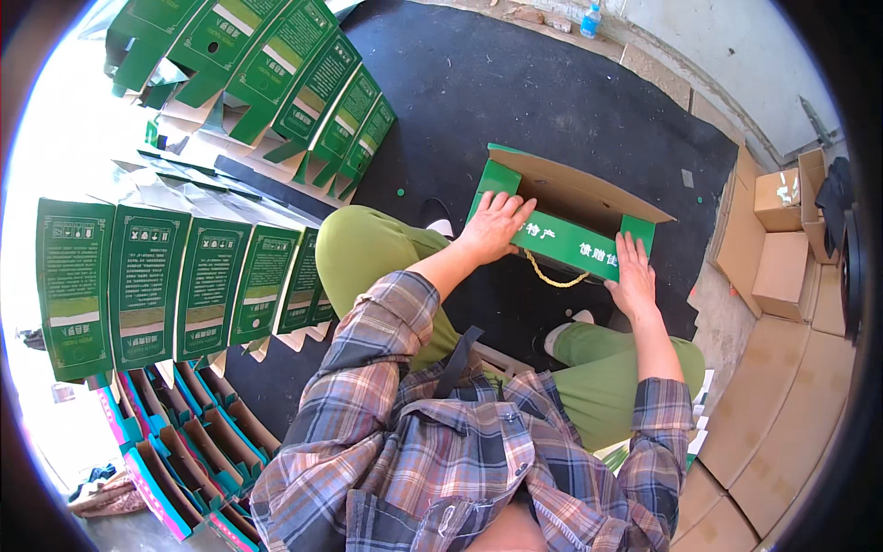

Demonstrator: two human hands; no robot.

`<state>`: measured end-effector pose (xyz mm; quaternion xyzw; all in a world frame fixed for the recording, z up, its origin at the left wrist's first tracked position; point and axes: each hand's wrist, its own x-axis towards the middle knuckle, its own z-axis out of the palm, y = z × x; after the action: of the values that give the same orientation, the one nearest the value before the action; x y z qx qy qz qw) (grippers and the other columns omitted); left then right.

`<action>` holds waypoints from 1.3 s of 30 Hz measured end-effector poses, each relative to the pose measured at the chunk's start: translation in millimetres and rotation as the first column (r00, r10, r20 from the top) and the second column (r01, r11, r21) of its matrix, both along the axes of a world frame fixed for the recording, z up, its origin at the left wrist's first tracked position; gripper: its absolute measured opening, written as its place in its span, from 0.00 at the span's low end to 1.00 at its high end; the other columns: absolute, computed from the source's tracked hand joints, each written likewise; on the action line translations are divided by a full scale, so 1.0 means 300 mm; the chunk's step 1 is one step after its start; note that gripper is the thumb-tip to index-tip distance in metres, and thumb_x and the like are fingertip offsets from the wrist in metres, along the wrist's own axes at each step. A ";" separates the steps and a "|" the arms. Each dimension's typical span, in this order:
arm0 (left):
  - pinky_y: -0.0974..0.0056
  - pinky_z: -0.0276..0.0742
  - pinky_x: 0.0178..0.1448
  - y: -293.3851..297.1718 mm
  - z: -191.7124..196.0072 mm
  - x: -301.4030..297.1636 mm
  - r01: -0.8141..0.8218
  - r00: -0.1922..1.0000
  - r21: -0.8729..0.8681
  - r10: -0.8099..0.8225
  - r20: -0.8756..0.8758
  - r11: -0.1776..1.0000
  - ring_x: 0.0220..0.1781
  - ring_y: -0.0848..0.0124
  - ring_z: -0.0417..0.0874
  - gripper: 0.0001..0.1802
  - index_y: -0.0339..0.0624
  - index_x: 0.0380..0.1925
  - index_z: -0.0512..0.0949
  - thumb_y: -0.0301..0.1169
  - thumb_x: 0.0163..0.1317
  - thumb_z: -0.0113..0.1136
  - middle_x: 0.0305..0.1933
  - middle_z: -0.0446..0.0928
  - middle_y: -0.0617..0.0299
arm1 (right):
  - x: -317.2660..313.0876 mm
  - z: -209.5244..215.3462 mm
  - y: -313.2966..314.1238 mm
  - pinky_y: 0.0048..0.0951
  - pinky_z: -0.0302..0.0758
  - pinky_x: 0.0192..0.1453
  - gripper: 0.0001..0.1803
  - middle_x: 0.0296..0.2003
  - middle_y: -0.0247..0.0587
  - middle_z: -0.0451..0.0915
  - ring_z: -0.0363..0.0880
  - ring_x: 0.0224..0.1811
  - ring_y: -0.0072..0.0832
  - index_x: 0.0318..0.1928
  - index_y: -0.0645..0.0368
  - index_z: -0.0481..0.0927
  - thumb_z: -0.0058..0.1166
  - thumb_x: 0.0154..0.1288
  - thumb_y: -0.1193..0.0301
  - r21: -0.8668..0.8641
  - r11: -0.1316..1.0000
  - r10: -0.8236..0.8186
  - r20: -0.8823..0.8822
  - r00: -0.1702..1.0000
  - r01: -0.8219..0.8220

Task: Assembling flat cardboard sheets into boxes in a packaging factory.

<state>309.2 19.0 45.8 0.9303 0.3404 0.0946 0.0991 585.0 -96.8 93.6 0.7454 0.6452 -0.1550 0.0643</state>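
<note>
In front of me, between my knees, is a green cardboard box (561,241) with white lettering on its front panel. It is tilted, and its open side shows a brown interior beneath a raised flap. A yellow rope handle (555,276) hangs in a loop from the panel's lower edge. My left hand (497,227) grips the box's left part, fingers extended across the panel toward the opening. At the right end, my right hand (632,278) holds the box, with its fingers on the panel and its thumb by the lower edge.
Standing green boxes (147,285) form rows at the left, with more tilted ones (276,74) behind. Below them are open pink-and-teal cartons (198,437). Brown cardboard cartons (782,396) line the right. A black mat (441,83) covers the floor; a blue bottle (590,20) stands at the back.
</note>
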 end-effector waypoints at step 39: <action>0.58 0.77 0.52 0.242 0.411 -0.012 0.409 -0.209 -0.730 0.835 0.509 0.547 0.48 0.61 0.80 0.21 0.31 0.49 0.72 0.32 0.59 0.63 0.49 0.77 0.50 | 0.252 0.080 -0.044 0.36 0.66 0.66 0.27 0.59 0.57 0.72 0.70 0.63 0.40 0.63 0.63 0.69 0.55 0.62 0.73 -0.001 0.937 -0.280 -0.603 0.747 0.350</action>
<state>305.5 91.5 169.1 0.2479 0.3367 0.6163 0.6673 660.7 -109.9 117.6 0.7595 0.5047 -0.3526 -0.2099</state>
